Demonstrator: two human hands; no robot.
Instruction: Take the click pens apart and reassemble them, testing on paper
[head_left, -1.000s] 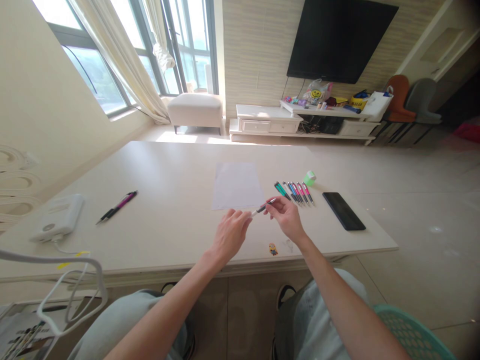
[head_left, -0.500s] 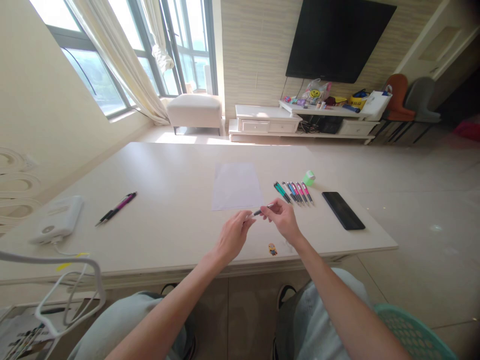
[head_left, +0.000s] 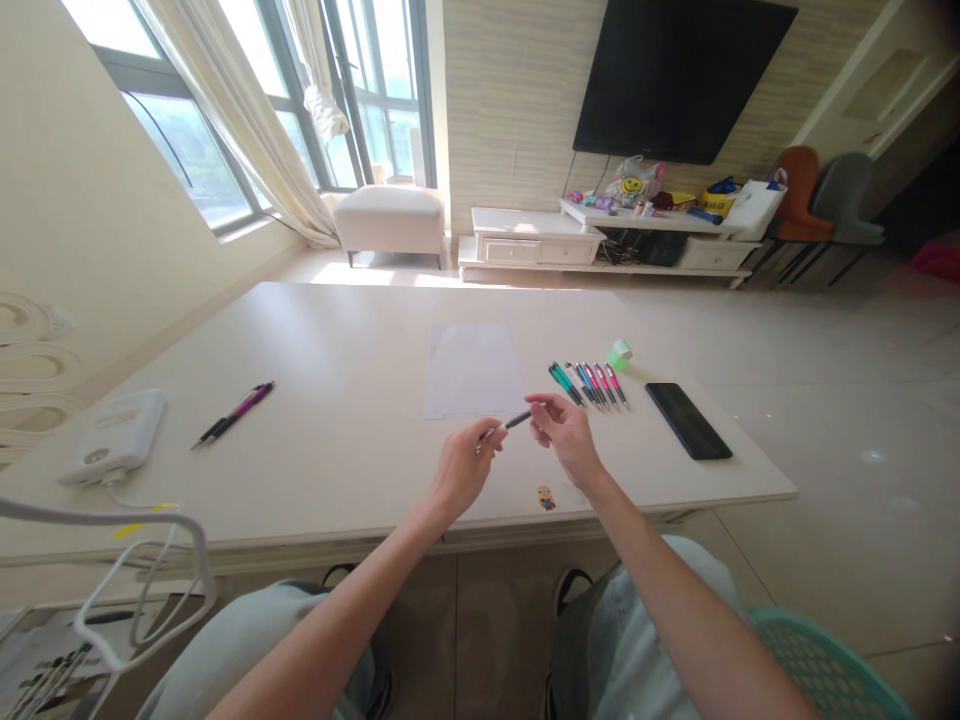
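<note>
Clamping the left hand [head_left: 459, 468] grip on one end of the thin black-and-silver pen [head_left: 513, 421], just above the pale wooden counter [head_left: 337, 340]. Curling the right hand [head_left: 568, 437] at its dark end, grip hard to tell. Lying untouched nearby: row of bright plastic pens [head_left: 591, 385].

We record that the pen [head_left: 511, 421] shows only its dark middle. Its near end is buried in the closed fingers of the left hand [head_left: 459, 468]. Its far end meets the right hand [head_left: 568, 437], where we cannot tell grip from mere touch. The row of pens [head_left: 590, 384] is too small to count reliably. The bottom edge cuts off the green basket [head_left: 825, 670] and the white wire rack [head_left: 97, 514], and the top edge cuts off the television [head_left: 675, 80].
</note>
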